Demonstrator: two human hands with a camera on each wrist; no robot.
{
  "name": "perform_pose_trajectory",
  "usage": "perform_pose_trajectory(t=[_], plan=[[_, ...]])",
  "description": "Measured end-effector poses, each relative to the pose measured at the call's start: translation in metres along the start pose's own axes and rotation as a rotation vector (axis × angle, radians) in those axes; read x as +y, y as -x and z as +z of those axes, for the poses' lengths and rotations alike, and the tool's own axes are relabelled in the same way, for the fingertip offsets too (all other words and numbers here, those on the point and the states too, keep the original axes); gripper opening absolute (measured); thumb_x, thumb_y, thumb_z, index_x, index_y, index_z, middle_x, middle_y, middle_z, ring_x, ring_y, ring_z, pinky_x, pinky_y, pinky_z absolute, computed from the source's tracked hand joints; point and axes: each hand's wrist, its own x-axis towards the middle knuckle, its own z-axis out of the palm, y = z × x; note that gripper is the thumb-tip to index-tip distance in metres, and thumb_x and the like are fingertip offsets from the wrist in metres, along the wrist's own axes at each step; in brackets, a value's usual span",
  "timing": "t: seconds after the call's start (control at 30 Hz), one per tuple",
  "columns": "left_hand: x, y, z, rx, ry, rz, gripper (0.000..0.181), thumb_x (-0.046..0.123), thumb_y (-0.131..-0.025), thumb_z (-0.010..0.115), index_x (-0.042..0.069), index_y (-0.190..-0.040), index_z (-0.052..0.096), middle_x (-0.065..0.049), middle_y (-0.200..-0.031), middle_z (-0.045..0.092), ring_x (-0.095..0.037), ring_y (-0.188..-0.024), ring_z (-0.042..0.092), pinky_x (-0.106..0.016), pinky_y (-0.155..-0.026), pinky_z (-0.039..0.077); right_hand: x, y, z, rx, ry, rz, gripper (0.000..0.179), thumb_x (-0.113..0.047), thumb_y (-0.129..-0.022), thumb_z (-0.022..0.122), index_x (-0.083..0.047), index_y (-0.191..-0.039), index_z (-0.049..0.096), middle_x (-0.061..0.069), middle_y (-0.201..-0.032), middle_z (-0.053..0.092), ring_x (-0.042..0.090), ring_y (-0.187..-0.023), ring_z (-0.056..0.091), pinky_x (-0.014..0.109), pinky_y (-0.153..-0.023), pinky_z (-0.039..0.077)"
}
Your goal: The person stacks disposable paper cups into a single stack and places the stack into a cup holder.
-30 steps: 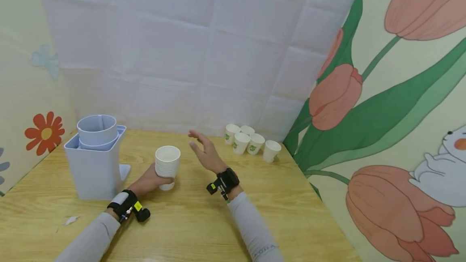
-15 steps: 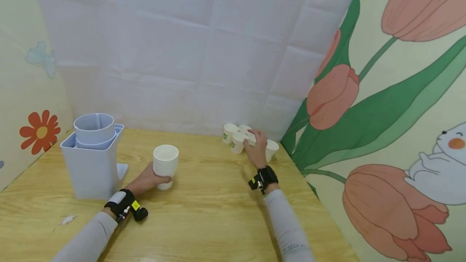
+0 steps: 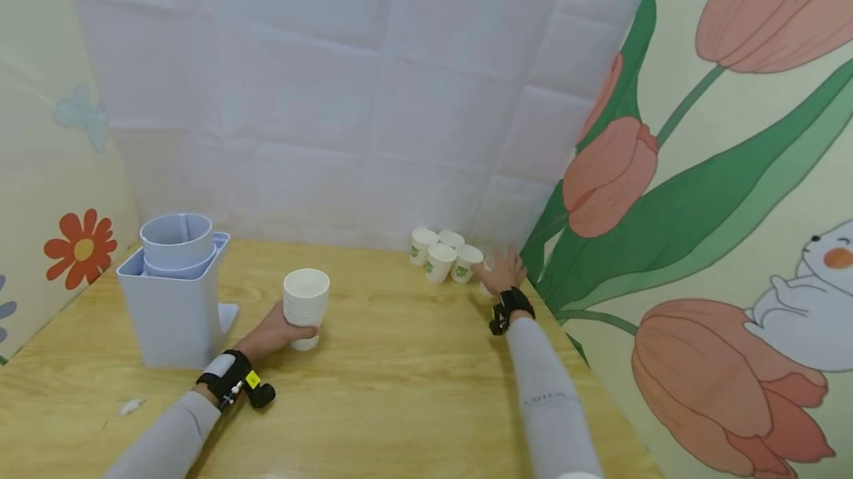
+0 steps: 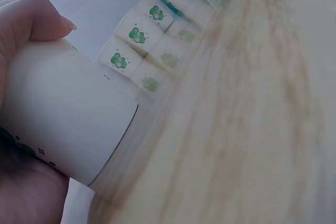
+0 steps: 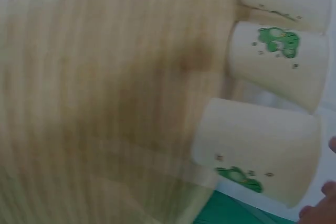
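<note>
In the head view, my left hand (image 3: 276, 332) grips a stack of white paper cups (image 3: 306, 301) at the table's middle left. The left wrist view shows the thumb curled over the bottom cup (image 4: 73, 108), whose base is close to the tabletop. At the far right, my right hand (image 3: 501, 272) reaches over the rightmost paper cup (image 3: 485, 289) and hides most of it. Fingertips (image 5: 320, 208) appear beside that cup's rim (image 5: 257, 148) in the right wrist view, a little apart from it. Several more paper cups (image 3: 440, 263) with green prints stand just left of this hand.
A pale blue square bin (image 3: 169, 320) holding a round container (image 3: 176, 238) stands on the left of the wooden table (image 3: 373, 390). A white scrap (image 3: 131, 406) lies at the front left. White sheeting (image 3: 320, 94) hangs behind, and a tulip-printed wall (image 3: 693, 257) bounds the right.
My right hand has moved right from mid-table, passing over the cup group, to the rightmost cup. The left hand still holds the stack in the same place.
</note>
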Motion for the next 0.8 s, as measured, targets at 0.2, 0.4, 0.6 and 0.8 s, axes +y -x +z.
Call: perform_pose_trajectory(t=[0.2, 0.4, 0.6, 0.8], plan=[[0.0, 0.002, 0.003, -0.008, 0.0, -0.012, 0.068, 0.006, -0.081, 0.079, -0.01, -0.137, 0.042, -0.024, -0.125, 0.06, -0.022, -0.109, 0.057, -0.037, -0.097, 0.046, 0.013, 0.006, 0.014, -0.022, -0.017, 0.005, 0.057, -0.036, -0.097, 0.059, -0.001, -0.142, 0.052, 0.03, -0.15, 0.039, 0.052, -0.143, 0.025, 0.064, -0.117, 0.015], [0.002, -0.001, 0.003, -0.017, 0.002, -0.022, 0.069, 0.008, -0.083, 0.077, -0.009, -0.139, 0.041, -0.024, -0.127, 0.058, -0.022, -0.11, 0.056, -0.038, -0.098, 0.046, 0.01, 0.004, 0.013, 0.014, -0.008, 0.011, 0.048, -0.025, -0.098, 0.061, 0.0, -0.137, 0.053, 0.029, -0.144, 0.046, 0.051, -0.14, 0.03, 0.062, -0.115, 0.022], [-0.004, 0.002, -0.001, 0.003, 0.008, -0.034, 0.071, 0.007, -0.082, 0.079, -0.009, -0.139, 0.04, -0.024, -0.126, 0.058, -0.024, -0.11, 0.055, -0.039, -0.096, 0.046, 0.003, 0.009, 0.018, -0.012, 0.006, 0.065, 0.04, -0.025, -0.097, 0.064, -0.003, -0.127, 0.049, 0.032, -0.137, 0.043, 0.053, -0.133, 0.032, 0.067, -0.102, 0.034], [-0.002, 0.001, 0.002, 0.01, 0.007, -0.015, 0.068, 0.006, -0.081, 0.079, -0.009, -0.137, 0.043, -0.022, -0.123, 0.06, -0.02, -0.107, 0.056, -0.036, -0.095, 0.047, -0.005, 0.013, 0.018, 0.018, 0.005, 0.135, 0.035, -0.025, -0.095, 0.062, -0.004, -0.122, 0.051, 0.03, -0.136, 0.042, 0.051, -0.13, 0.032, 0.067, -0.1, 0.035]])
